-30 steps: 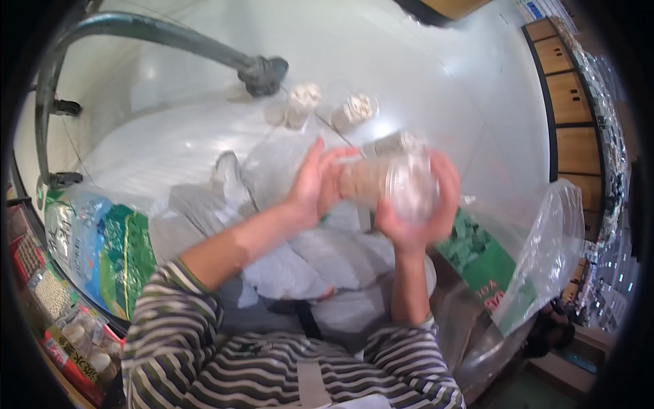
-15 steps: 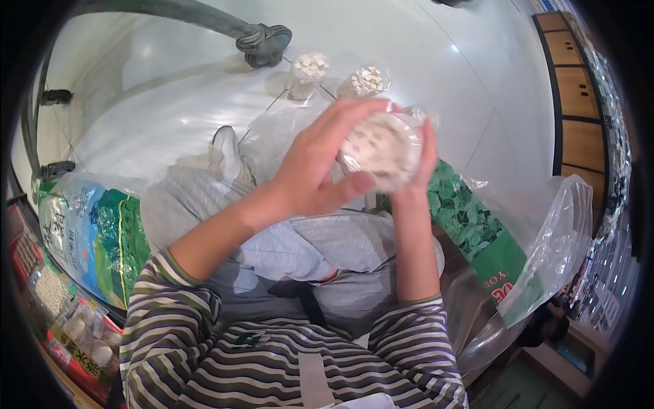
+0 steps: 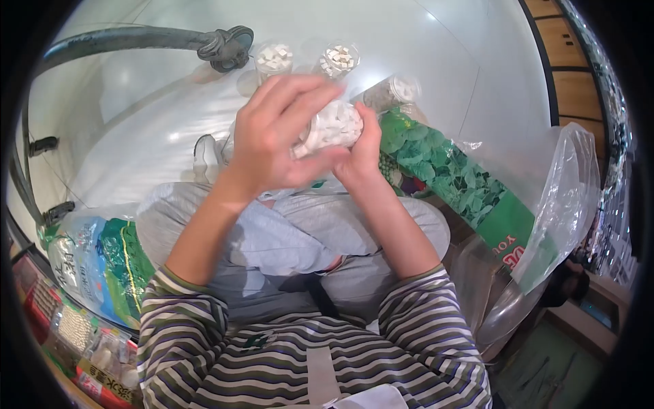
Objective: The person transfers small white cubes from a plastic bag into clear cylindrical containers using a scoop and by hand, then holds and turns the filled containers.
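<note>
A clear jar of white pieces (image 3: 335, 127) is tipped so its round end faces the camera. My right hand (image 3: 362, 151) wraps round the jar's right side. My left hand (image 3: 276, 136), slightly blurred, curves round its left side, with fingers above and thumb below. Part of the jar is hidden behind that hand. Beyond them stand two clear jars of pale pieces, one on the left (image 3: 274, 60) and one on the right (image 3: 338, 60). Another filled jar (image 3: 392, 94) lies tilted on its side, right of my hands.
A metal frame with a caster (image 3: 228, 49) stands at upper left. Green printed packaging (image 3: 470, 184) with clear plastic (image 3: 562, 198) extends to the right. Blue and green bags (image 3: 95, 266) and packaged goods (image 3: 75, 327) are at left. Wooden drawers (image 3: 572, 88) line the right.
Both hands and the jar have moved left and slightly up in view. The jar's round end has turned towards the camera, and the tilted jar beyond shows more fully.
</note>
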Motion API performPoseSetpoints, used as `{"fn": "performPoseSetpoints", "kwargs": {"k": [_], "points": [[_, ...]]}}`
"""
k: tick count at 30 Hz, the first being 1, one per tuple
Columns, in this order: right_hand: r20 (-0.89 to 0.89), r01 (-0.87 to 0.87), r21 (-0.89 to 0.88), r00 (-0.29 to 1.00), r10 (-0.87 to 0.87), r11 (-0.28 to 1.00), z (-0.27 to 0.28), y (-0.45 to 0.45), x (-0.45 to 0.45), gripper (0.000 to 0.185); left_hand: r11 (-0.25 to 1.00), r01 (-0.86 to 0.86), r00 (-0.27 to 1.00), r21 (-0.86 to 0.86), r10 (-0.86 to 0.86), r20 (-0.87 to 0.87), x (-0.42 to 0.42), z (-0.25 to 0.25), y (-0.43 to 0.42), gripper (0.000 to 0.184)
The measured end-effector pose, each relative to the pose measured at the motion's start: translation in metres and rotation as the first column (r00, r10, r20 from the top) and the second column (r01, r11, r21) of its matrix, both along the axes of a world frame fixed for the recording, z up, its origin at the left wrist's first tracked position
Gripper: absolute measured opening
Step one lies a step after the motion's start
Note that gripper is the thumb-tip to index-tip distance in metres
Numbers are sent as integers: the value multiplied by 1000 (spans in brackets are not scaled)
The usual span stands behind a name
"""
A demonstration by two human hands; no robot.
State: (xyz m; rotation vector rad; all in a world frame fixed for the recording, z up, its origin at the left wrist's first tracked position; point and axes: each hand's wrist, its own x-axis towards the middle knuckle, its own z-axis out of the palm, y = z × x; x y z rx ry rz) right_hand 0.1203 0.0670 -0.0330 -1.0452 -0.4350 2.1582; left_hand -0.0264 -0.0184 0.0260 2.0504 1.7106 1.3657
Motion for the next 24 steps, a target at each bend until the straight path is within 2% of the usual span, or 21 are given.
{"fn": "performPoseSetpoints", "kwargs": {"k": [1, 5, 7, 8, 9, 10, 11, 12, 15, 16, 17, 18, 19, 20, 21, 22, 23, 24], "points": [[41, -10, -50, 999, 12, 999, 9, 0, 0, 47, 990, 12, 999, 140, -16, 29, 3, 3, 8, 69], [24, -21, -85, 999, 23, 996, 5, 3, 4, 45, 978, -35, 997, 203, 20, 74, -9, 3, 8, 70], [28, -17, -67, 999, 18, 998, 7, 3, 2, 44, 886, -243, 898, 395, 51, 436, -18, 17, 7, 76], [42, -22, -43, 999, 24, 999, 7, 3, 1, 43, 893, -223, 904, 391, 40, 425, -17, 8, 5, 76], [27, -3, -52, 1000, 5, 999, 2, 3, 1, 43, 960, -125, 978, 250, 78, 192, -14, -9, 2, 68], [61, -6, -8, 998, 7, 1000, -3, 3, 0, 43, 995, -63, 996, 83, 68, -60, -13, -10, 0, 61], [96, -21, 37, 995, 18, 999, -6, 2, 0, 44, 999, 16, 994, 32, -19, 103, -6, -7, 0, 51], [78, -19, 33, 997, 16, 999, -7, 2, 2, 44, 999, 19, 996, 27, -21, 86, -7, -8, 1, 51], [200, -283, 54, 943, 267, 958, 29, -2, 12, 54, 996, 24, 897, -87, 17, 443, -15, -16, 5, 40], [191, -282, 51, 944, 268, 958, 41, -4, 13, 54, 995, 23, 900, -93, 20, 435, -18, -12, 4, 40], [211, -275, 185, 949, 235, 943, 52, -5, 12, 56, 995, 35, 747, -97, 39, 664, -22, -8, 4, 40], [226, -265, 319, 954, 198, 910, 56, -5, 12, 58, 994, 47, 537, -96, 56, 842, -25, -5, 5, 40], [237, -263, 485, 958, 164, 834, 52, -4, 15, 61, 987, 106, 313, -117, 79, 947, -27, -7, 7, 43], [229, -261, 486, 959, 167, 834, 51, -5, 15, 61, 988, 102, 320, -119, 81, 944, -31, -14, 10, 43], [324, -258, 706, 946, 24, 659, 50, -7, 16, 57, 946, 236, 144, -221, 191, 971, -34, -25, 13, 47], [368, -279, 861, 919, -142, 425, 50, -8, 17, 55, 879, 381, -22, -287, 319, 948, -34, -29, 13, 53], [359, -274, 891, 914, -190, 362, 50, -7, 18, 56, 858, 371, -84, -355, 411, 908, -28, -34, 14, 55], [357, -274, 891, 915, -188, 362, 45, -2, 23, 56, 859, 369, -83, -356, 411, 908, -21, -37, 10, 55]]}}
